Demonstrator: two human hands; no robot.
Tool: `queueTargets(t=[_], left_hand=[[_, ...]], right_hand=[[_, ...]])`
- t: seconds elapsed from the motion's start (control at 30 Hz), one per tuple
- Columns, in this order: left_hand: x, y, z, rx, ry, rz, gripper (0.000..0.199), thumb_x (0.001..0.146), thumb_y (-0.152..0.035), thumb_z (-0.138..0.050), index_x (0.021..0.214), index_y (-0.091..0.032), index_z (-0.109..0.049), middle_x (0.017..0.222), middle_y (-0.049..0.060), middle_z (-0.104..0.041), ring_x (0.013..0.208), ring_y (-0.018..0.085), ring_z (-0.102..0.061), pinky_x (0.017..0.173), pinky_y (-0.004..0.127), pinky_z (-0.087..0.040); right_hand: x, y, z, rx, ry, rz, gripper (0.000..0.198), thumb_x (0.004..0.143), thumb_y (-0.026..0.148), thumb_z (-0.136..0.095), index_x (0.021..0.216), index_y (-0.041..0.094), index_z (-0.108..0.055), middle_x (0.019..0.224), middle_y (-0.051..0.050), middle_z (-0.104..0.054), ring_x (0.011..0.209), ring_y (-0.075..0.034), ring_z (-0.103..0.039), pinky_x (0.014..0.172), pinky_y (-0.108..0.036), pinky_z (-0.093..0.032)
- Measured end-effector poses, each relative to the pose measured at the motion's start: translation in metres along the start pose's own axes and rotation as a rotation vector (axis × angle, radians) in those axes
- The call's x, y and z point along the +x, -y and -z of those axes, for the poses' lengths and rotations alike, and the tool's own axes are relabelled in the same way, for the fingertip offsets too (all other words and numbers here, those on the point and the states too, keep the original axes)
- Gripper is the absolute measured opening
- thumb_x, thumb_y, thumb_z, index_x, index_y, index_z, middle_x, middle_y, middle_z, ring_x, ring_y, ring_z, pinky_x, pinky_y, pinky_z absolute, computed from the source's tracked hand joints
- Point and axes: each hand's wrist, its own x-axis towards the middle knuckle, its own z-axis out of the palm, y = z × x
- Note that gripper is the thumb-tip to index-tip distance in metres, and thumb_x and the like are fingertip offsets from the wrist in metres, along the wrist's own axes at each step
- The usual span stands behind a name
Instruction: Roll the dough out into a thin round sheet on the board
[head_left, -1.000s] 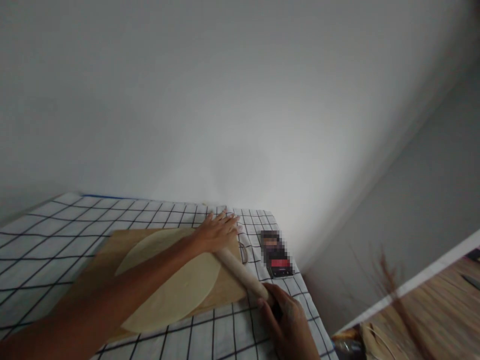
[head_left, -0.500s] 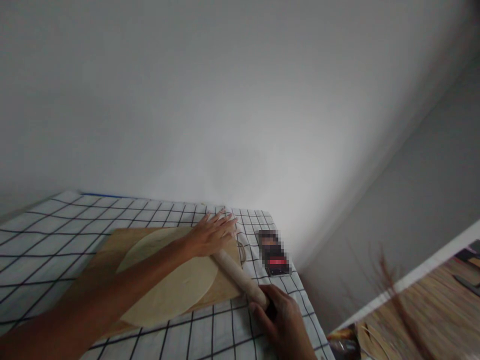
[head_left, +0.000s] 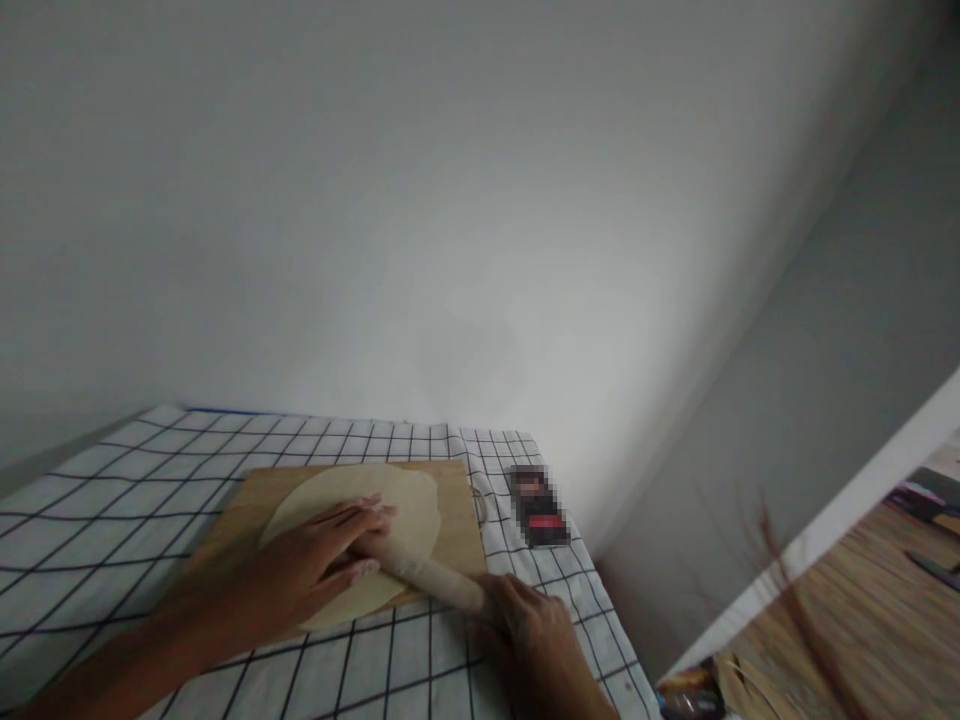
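A wooden rolling pin [head_left: 435, 578] lies slantwise over a thin, wide sheet of dough [head_left: 409, 500]. My left hand [head_left: 334, 550] is closed over the pin's far left end, fingers above and thumb below, and covers part of the dough. At the near right end, my right hand [head_left: 532, 630] is wrapped round the pin, just past the board's edge. Under the dough is a wooden board [head_left: 459, 520], its left part hidden by my left forearm.
A black-and-white checked cloth [head_left: 360, 660] covers the table. Right of the board lies a phone [head_left: 538, 508], its screen blurred out. A white wall [head_left: 375, 250] rises behind the table. Beyond its right edge, a wood-patterned floor [head_left: 840, 590] and a brown branch-like thing [head_left: 802, 620] show.
My left hand has come left and nearer with the pin's end, its spread fingers now curled. The pin has swung to a flatter slant over the dough. My right hand still grips its end.
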Motion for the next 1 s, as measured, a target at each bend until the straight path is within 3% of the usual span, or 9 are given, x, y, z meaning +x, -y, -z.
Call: queueTargets(t=[0.1, 0.17, 0.33, 0.47, 0.57, 0.67, 0.77, 0.87, 1.0], left_hand=[[-0.012, 0.011, 0.001, -0.073, 0.055, -0.004, 0.04, 0.1, -0.021, -0.043, 0.135, -0.029, -0.062, 0.135, -0.002, -0.07, 0.119, 0.018, -0.068, 0.098, 0.03, -0.057], [-0.022, 0.012, 0.003, -0.009, 0.021, -0.037, 0.043, 0.1, -0.023, -0.045, 0.14, -0.03, -0.058, 0.137, -0.002, -0.069, 0.119, 0.019, -0.068, 0.099, 0.029, -0.058], [-0.021, -0.003, 0.002, 0.246, -0.069, -0.195, 0.068, 0.098, -0.024, -0.049, 0.161, -0.024, -0.026, 0.162, 0.004, -0.042, 0.146, 0.023, -0.044, 0.122, 0.037, -0.036], [0.025, 0.001, -0.019, 0.209, -0.052, -0.18, 0.054, 0.101, -0.025, -0.041, 0.155, -0.024, -0.041, 0.156, 0.005, -0.052, 0.143, 0.022, -0.048, 0.122, 0.04, -0.033], [0.074, 0.016, -0.049, 0.137, 0.088, -0.106, 0.046, 0.105, -0.03, -0.035, 0.148, -0.028, -0.053, 0.155, 0.006, -0.053, 0.146, 0.028, -0.043, 0.121, 0.051, -0.031], [0.124, 0.025, -0.078, 0.06, 0.235, 0.051, 0.05, 0.106, -0.043, -0.032, 0.152, -0.03, -0.046, 0.157, 0.008, -0.049, 0.151, 0.035, -0.032, 0.119, 0.065, -0.025], [0.163, 0.029, -0.098, 0.023, 0.357, 0.044, 0.049, 0.106, -0.044, -0.033, 0.15, -0.032, -0.049, 0.159, 0.007, -0.046, 0.152, 0.037, -0.03, 0.118, 0.066, -0.025], [0.182, 0.03, -0.109, 0.014, 0.383, 0.017, 0.045, 0.105, -0.04, -0.035, 0.146, -0.032, -0.055, 0.158, 0.008, -0.047, 0.151, 0.038, -0.032, 0.117, 0.066, -0.026], [0.173, 0.032, -0.106, 0.022, 0.378, 0.001, 0.049, 0.106, -0.041, -0.031, 0.15, -0.03, -0.049, 0.161, 0.009, -0.044, 0.152, 0.04, -0.029, 0.117, 0.069, -0.024]], right_hand=[[0.002, 0.01, -0.004, -0.025, 0.022, 0.017, 0.034, 0.093, 0.023, -0.064, 0.127, 0.028, -0.062, 0.114, -0.002, -0.073, 0.096, -0.023, -0.072, 0.079, -0.027, -0.049], [0.004, 0.014, -0.007, 0.015, 0.012, 0.041, 0.033, 0.096, 0.028, -0.061, 0.129, 0.029, -0.06, 0.115, -0.001, -0.073, 0.095, -0.022, -0.072, 0.079, -0.026, -0.051], [0.011, 0.014, -0.014, 0.103, -0.092, 0.069, 0.033, 0.1, 0.033, -0.055, 0.133, 0.027, -0.057, 0.121, -0.004, -0.073, 0.1, -0.022, -0.073, 0.083, -0.027, -0.054], [0.015, 0.008, -0.019, 0.122, -0.152, 0.019, 0.032, 0.102, 0.036, -0.052, 0.131, 0.026, -0.058, 0.116, -0.005, -0.074, 0.096, -0.023, -0.074, 0.079, -0.028, -0.056], [0.016, 0.004, -0.022, 0.144, -0.165, -0.009, 0.029, 0.103, 0.037, -0.05, 0.127, 0.027, -0.061, 0.111, -0.005, -0.075, 0.096, -0.023, -0.074, 0.078, -0.029, -0.056], [0.018, 0.0, -0.024, 0.151, -0.208, -0.05, 0.031, 0.104, 0.038, -0.048, 0.129, 0.026, -0.062, 0.111, -0.006, -0.075, 0.096, -0.024, -0.075, 0.078, -0.029, -0.057], [0.019, -0.002, -0.024, 0.135, -0.234, -0.09, 0.034, 0.104, 0.038, -0.046, 0.13, 0.025, -0.063, 0.112, -0.008, -0.075, 0.096, -0.024, -0.075, 0.078, -0.029, -0.057], [0.019, 0.0, -0.022, 0.126, -0.239, -0.117, 0.033, 0.105, 0.037, -0.045, 0.13, 0.025, -0.063, 0.116, -0.008, -0.075, 0.098, -0.024, -0.075, 0.082, -0.03, -0.058], [0.017, 0.003, -0.019, 0.15, -0.215, -0.093, 0.035, 0.105, 0.037, -0.046, 0.134, 0.025, -0.061, 0.121, -0.007, -0.073, 0.101, -0.024, -0.074, 0.088, -0.031, -0.057]])
